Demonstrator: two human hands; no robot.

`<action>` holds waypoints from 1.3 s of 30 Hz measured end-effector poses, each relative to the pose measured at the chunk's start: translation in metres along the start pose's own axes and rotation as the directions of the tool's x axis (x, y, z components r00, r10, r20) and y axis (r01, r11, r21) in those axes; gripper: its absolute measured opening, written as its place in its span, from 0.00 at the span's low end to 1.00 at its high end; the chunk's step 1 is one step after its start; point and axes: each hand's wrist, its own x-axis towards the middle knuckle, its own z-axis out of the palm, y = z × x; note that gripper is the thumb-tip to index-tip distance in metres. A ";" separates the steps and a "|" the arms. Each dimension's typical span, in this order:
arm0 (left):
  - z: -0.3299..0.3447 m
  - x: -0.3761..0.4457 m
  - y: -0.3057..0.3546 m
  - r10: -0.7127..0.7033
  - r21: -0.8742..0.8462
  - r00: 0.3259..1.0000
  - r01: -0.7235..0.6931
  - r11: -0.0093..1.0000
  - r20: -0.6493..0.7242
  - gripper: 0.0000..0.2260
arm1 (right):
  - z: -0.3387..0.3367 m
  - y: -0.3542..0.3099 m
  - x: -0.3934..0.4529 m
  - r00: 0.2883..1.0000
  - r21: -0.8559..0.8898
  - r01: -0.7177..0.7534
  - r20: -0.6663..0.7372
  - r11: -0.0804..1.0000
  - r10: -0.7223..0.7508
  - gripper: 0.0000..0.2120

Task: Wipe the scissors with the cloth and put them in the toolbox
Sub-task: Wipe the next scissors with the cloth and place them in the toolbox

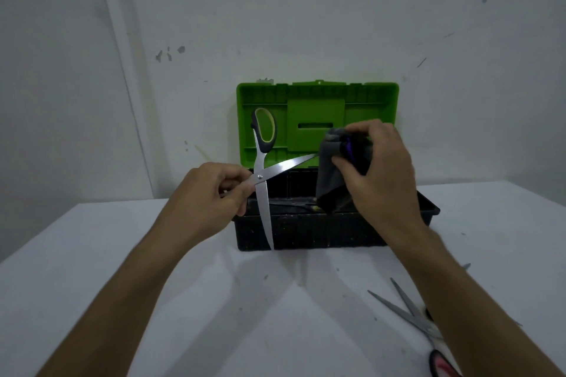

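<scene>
Where the table (153,300) lies nearest us, a second pair of scissors (410,312) rests open at the lower right, partly under our right forearm, a red-and-black handle at the frame's bottom edge; farther on, our left hand (211,193) pinches the scissors (262,190) near the pivot, fingers curled on the metal, blades spread wide, one blade pointing down in front of the toolbox (306,236), the other slanting up and right into the cloth (332,168); our right hand (376,171) has its grip closed round that grey cloth, bunched over the blade tip, above the open black box; beyond, the green lid (318,113) stands upright against the wall (275,9); the scissors' green-and-black handle shows before it.
</scene>
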 end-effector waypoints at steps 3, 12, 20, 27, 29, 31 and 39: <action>0.005 0.002 -0.001 0.006 0.051 1.000 -0.006 0.999 -0.014 0.11 | -0.002 -0.009 -0.002 0.996 0.047 0.065 0.059 0.997 -0.068 0.19; -0.005 0.000 -0.002 0.021 0.023 1.000 -0.021 1.000 -0.001 0.07 | 0.001 -0.006 -0.001 0.993 0.145 -0.051 0.111 0.988 0.035 0.19; -0.002 0.002 -0.007 0.005 0.125 0.998 0.002 0.992 -0.057 0.07 | -0.008 -0.008 0.001 0.995 0.102 -0.059 0.083 0.993 0.050 0.19; -0.006 0.000 -0.008 0.025 0.323 0.995 0.009 0.946 -0.100 0.07 | 0.005 -0.013 -0.006 0.978 0.074 -0.056 0.204 0.996 0.040 0.19; -0.010 0.001 -0.009 0.004 0.284 0.995 0.024 0.958 -0.099 0.06 | 0.001 -0.005 -0.004 0.981 -0.008 -0.126 0.148 0.992 0.126 0.18; -0.014 0.001 -0.010 -0.009 0.248 0.995 0.033 0.968 -0.098 0.06 | -0.006 -0.002 -0.003 0.970 -0.082 -0.158 0.173 0.984 0.170 0.18; -0.019 -0.001 -0.015 -0.092 0.315 0.994 0.107 0.943 -0.060 0.03 | 0.020 -0.029 -0.031 0.536 -0.115 -0.181 0.821 0.977 0.196 0.15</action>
